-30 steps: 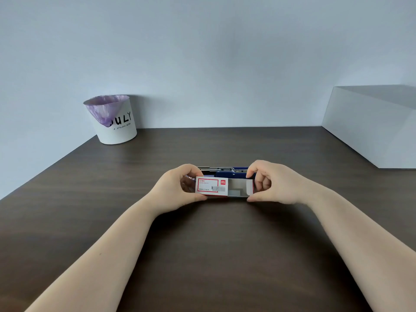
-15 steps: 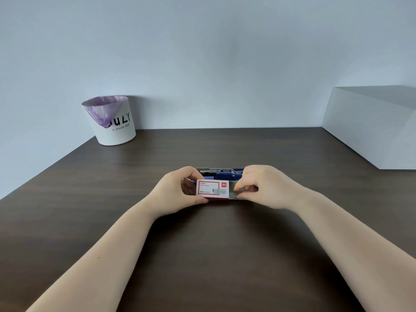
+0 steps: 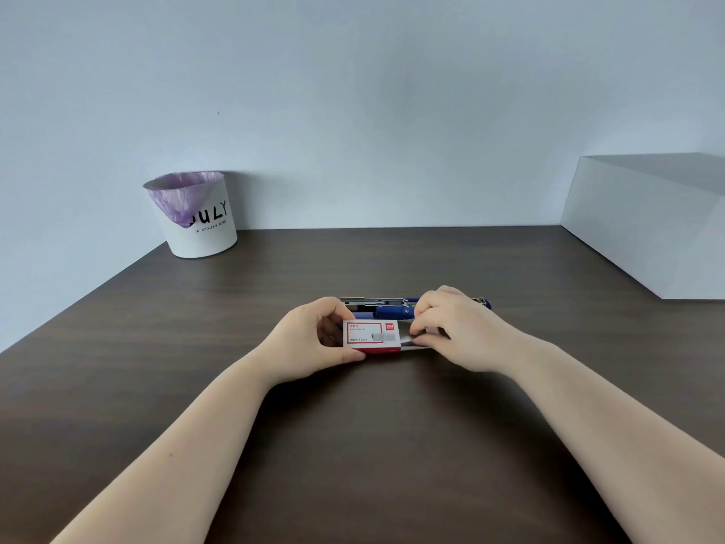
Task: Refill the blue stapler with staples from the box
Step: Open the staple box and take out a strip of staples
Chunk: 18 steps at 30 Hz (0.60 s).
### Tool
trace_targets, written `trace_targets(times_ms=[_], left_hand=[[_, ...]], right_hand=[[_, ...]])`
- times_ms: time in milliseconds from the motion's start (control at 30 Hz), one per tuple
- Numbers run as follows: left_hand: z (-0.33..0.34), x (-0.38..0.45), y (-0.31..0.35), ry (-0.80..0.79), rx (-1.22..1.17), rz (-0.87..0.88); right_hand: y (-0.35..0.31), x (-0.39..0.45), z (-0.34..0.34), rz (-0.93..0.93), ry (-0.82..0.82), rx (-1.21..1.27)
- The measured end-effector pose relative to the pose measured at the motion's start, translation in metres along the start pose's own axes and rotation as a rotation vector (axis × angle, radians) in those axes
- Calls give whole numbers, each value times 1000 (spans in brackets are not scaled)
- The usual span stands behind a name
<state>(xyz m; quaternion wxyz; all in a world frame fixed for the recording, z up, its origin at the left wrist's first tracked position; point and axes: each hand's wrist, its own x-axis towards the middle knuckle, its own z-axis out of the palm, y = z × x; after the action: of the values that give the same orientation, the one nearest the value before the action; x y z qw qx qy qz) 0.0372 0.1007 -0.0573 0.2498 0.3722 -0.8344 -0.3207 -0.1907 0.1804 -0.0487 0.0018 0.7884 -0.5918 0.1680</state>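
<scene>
Red-white staple box [image 3: 372,337] between fingers [image 3: 421,341]

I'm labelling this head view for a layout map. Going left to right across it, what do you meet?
White bin with purple liner → left hand → staple box → right hand → grey box-shaped block. The blue stapler lies behind the hands and overlaps them, so it is left out.

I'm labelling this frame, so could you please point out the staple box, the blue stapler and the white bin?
staple box [image 3: 372,338]: head view, on its red-framed front label.
blue stapler [image 3: 390,310]: head view, on the blue body behind the box.
white bin [image 3: 208,233]: head view, on its white printed wall.
</scene>
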Motion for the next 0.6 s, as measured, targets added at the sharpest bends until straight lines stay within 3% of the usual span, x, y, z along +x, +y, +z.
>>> trace_targets(times_ms=[267,367,467,600], left_hand=[[1,0,1,7,-7,-10],[0,0,0,6,-22,-13],[1,1,0,3,-35,-19],[0,0,-1,-3,-41,-17]], right_hand=[[-3,-3,-7,100,-6,80],[-2,-5,-16,141,86,129],[6,-7,-21,294,209,348],[13,-10,-12,423,122,626]])
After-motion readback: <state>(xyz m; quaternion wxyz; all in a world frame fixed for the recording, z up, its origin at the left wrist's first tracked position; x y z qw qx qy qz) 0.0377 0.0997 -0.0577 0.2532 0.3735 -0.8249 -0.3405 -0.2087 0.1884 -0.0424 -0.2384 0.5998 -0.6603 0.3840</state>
